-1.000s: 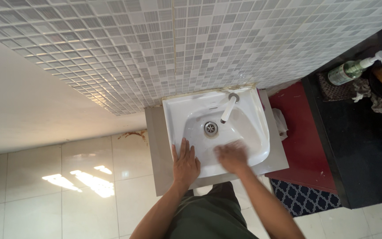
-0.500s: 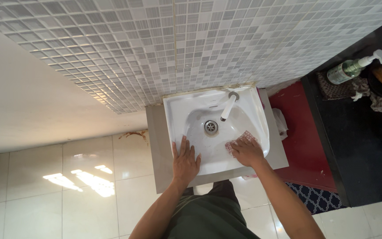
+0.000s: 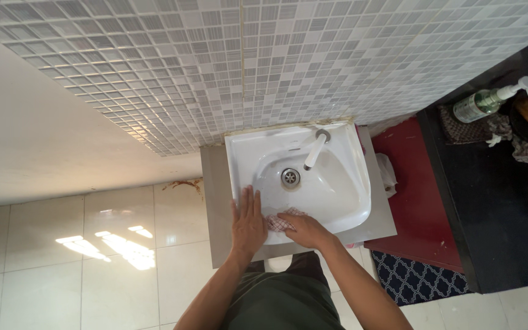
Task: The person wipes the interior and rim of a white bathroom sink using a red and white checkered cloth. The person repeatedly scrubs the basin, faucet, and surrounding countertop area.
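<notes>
Checked cloth (image 3: 280,220) lies on the near rim of the white basin (image 3: 343,195), seemingly pressed flat under my right hand (image 3: 304,231). Tap (image 3: 315,150) and drain (image 3: 290,177) sit beyond. My left hand (image 3: 249,225) rests flat beside, fingers spread.

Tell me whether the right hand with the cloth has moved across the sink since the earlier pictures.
Yes. The right hand with the checked cloth has slid from the sink's right side toward the front left, ending beside the left hand.

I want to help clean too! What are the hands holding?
The right hand presses a red checked cloth from on top; the left hand lies flat on the sink rim.
</notes>
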